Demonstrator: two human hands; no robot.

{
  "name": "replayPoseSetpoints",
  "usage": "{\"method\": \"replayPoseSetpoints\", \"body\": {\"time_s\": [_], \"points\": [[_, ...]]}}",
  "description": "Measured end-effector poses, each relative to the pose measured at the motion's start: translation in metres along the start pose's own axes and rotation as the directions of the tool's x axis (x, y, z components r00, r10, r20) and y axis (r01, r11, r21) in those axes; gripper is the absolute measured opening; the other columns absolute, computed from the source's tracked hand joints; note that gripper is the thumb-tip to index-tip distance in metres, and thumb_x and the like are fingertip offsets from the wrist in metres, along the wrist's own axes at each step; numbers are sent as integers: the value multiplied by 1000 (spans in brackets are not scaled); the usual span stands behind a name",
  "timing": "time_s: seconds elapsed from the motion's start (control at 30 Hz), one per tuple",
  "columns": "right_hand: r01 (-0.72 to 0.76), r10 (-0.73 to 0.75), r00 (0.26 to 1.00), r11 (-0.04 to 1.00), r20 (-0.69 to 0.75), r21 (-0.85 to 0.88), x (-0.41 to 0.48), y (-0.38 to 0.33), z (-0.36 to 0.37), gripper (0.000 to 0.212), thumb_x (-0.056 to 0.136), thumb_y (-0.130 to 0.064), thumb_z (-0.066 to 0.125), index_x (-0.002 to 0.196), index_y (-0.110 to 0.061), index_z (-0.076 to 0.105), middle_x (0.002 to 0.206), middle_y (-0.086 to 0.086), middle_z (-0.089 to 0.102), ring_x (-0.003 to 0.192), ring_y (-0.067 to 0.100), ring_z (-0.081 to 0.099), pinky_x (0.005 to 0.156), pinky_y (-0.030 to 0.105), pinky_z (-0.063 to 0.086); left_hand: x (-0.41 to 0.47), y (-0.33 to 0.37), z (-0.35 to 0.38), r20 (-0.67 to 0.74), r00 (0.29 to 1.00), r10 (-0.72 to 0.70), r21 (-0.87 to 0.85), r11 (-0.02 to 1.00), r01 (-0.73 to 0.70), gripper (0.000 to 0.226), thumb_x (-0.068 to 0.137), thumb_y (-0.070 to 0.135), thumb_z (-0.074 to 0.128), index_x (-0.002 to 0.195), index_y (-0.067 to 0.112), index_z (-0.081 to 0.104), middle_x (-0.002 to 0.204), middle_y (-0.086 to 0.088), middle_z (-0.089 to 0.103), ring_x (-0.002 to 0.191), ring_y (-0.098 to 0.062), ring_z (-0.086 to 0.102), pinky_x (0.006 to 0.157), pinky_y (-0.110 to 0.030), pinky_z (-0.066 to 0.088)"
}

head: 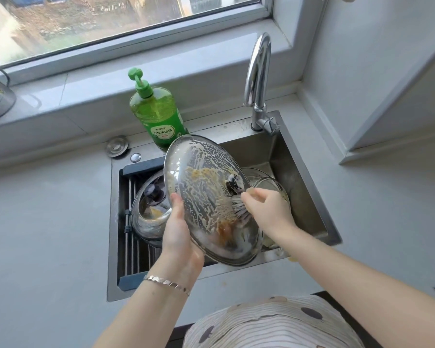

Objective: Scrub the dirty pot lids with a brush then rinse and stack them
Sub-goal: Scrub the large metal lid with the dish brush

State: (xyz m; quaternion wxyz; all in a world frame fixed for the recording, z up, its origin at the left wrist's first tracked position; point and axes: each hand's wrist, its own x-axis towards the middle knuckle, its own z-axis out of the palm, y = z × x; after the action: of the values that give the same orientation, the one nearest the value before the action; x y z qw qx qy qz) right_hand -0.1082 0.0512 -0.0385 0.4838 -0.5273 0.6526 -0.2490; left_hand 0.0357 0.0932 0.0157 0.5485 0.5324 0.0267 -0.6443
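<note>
Over on the left of the sink (299,177), a second lid (148,209) with a dark knob lies on the rack (133,247). It has yellow dirt on it.

Next comes your left hand (178,237). It grips the big lid (204,177) by its left rim, with the thumb on the front. The other fingers are behind the glass, so you can't see them well.

You hold this lid up above the sink, tipped on its edge, with its knob side turned toward your right hand. As you see it, it runs long from up-left to down-right. Foam covers most of it. A brown patch (224,231) sits low, near the bottom rim.

The brush (237,208) touches the lid just under its knob (234,184). So the brown patch is down and a little left of the bristles. Your right hand (269,209) has its fingers curled round the brush, and it is the hand close to that patch. I think the next scrub should go down toward the bottom rim.

More glass things (266,182) wait in the sink behind your right hand. I can't tell if they are lids.
</note>
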Motion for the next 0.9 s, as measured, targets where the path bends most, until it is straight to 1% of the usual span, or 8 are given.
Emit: {"method": "replayPoseSetpoints", "body": {"time_s": [0.07,0.13,0.27,0.37,0.43,0.57,0.73,0.9], "points": [[138,-135,989,989,56,-56,-17,-5,10,19,89,-39,55,70,-33,57,55,-17,53,59,0,49,57,19,36,3,4,2,9,1000,4,2,1000,-4,53,96,53,36,118,11,58,115,-18,66,104,-34,63,93,-51,47],[196,-188,979,976,76,-100,-23,-5,10,21,88,-40,55,70,-30,55,48,-19,50,53,0,47,50,15,31,6,11,0,17,1000,-14,-38,999,14,59,95,54,36,127,8,54,120,-20,63,111,-37,59,100,-56,41],[66,-67,997,997,-29,-48,-8,-4,-1,19,87,-43,56,76,-28,60,75,-13,64,81,13,61,71,28,45,5,10,3,21,1000,-3,-106,994,5,58,94,55,38,125,9,55,120,-20,63,110,-38,59,98,-59,41],[336,-323,940,931,110,-141,-36,-26,12,15,87,-41,57,81,-28,58,65,-11,56,61,6,50,60,29,41,6,10,7,-12,1000,-10,-68,998,10,57,94,55,37,118,7,58,112,-22,66,103,-38,63,91,-54,48],[432,-412,900,886,139,-169,-44,-26,15,17,86,-43,57,85,-27,58,67,-9,58,63,7,50,60,30,43,9,16,5,-27,999,-30,-61,998,28,57,95,54,37,118,7,58,112,-21,66,102,-37,63,88,-52,49],[332,-316,943,905,102,-265,-37,-2,7,17,86,-45,56,78,-30,53,54,-9,46,54,5,44,50,27,34,6,19,5,-14,1000,8,-84,996,-9,53,94,54,38,115,10,60,115,-18,64,108,-37,59,98,-59,41],[495,-478,868,815,133,-302,-39,-30,25,50,75,-62,35,107,-33,61,70,-7,49,66,13,49,57,26,36,3,12,13,-81,996,30,5,1000,-30,51,94,53,42,113,10,61,109,-15,67,100,-31,64,95,-49,48],[566,-548,821,745,161,-353,-47,-21,17,48,78,-58,39,107,-30,64,68,-6,53,56,16,52,48,22,36,6,24,6,-63,997,42,11,999,-41,54,95,53,39,120,10,58,117,-17,65,108,-35,61,100,-53,43]]}}
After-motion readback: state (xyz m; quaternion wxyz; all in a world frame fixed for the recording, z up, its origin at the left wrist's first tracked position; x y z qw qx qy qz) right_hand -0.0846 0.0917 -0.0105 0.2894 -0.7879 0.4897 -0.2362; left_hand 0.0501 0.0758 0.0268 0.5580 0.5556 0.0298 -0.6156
